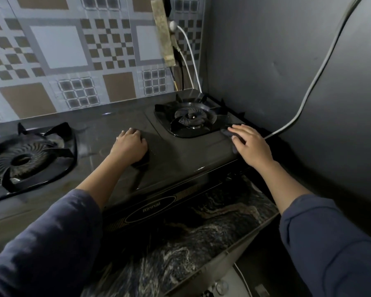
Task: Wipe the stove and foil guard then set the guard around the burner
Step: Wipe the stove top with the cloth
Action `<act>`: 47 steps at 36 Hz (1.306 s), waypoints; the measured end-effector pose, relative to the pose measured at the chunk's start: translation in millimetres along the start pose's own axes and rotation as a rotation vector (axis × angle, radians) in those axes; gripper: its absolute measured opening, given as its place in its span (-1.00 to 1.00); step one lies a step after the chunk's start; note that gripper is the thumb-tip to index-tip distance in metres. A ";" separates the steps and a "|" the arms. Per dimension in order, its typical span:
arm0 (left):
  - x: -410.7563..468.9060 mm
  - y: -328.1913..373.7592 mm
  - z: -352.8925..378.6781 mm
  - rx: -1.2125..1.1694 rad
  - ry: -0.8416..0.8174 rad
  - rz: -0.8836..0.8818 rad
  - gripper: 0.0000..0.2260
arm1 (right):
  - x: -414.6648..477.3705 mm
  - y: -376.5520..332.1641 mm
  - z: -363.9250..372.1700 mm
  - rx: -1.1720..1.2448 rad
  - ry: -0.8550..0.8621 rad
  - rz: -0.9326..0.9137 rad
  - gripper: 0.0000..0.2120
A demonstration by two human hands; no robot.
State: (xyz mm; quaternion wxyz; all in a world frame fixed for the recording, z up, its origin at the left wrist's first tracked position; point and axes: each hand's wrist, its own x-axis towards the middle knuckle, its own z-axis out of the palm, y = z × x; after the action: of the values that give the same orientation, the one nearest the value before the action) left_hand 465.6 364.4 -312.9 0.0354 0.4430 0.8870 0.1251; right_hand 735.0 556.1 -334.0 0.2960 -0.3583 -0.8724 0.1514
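The dark two-burner gas stove lies across the counter. My right hand presses a dark cloth flat on the stove top, just right of the right burner. My left hand rests on the stove's middle with fingers curled under and nothing visible in it. The left burner sits at the far left with its pan support in place. A shiny patterned sheet stands behind the stove and a plain grey creased panel stands at its right; either could be the foil guard.
A grey cable hangs across the right panel and passes close behind my right hand. White and dark wires drop from a wall fitting behind the right burner. In front of the stove lies a dark marbled counter with its edge below.
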 end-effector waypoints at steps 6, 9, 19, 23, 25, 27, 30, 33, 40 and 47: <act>-5.9 12.3 -2.5 -0.043 -0.048 0.103 -0.62 | 1.8 -7.5 7.9 0.025 0.150 0.256 -0.65; -14.1 21.9 -8.0 -0.041 -0.118 0.200 -0.57 | -3.0 -21.9 16.0 -0.009 0.208 0.359 -0.63; -53.3 -13.6 -29.7 -0.015 -0.305 0.231 -0.28 | -26.2 -75.9 33.6 -0.114 0.086 0.227 -0.62; -71.9 -35.1 -44.4 0.022 -0.379 0.211 -0.15 | -33.0 -113.3 47.4 -0.147 0.018 0.150 -0.62; -79.8 -46.4 -50.3 0.036 -0.396 0.209 -0.09 | -36.0 -128.5 54.2 -0.170 -0.011 0.101 -0.62; -88.8 -55.4 -54.6 0.046 -0.389 0.203 -0.06 | -39.1 -140.7 59.1 -0.183 -0.037 0.058 -0.62; -101.9 -64.9 -57.7 0.042 -0.360 0.200 -0.01 | -42.0 -156.6 62.6 -0.199 -0.104 0.022 -0.61; -113.1 -74.3 -58.9 0.017 -0.327 0.186 0.02 | -44.8 -172.9 63.4 -0.212 -0.205 0.018 -0.59; -133.9 -88.1 -63.4 0.011 -0.290 0.197 0.02 | -55.3 -200.1 65.8 -0.216 -0.301 0.006 -0.56; -145.0 -102.2 -66.7 0.016 -0.277 0.198 0.03 | -70.3 -222.1 73.9 -0.198 -0.300 -0.037 -0.58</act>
State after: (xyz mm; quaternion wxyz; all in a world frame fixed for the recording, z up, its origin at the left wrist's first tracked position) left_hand 462.3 177.6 -281.3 0.1415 0.5415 0.8266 0.0587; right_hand 609.8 347.1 -314.5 0.1283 -0.3427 -0.9240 0.1111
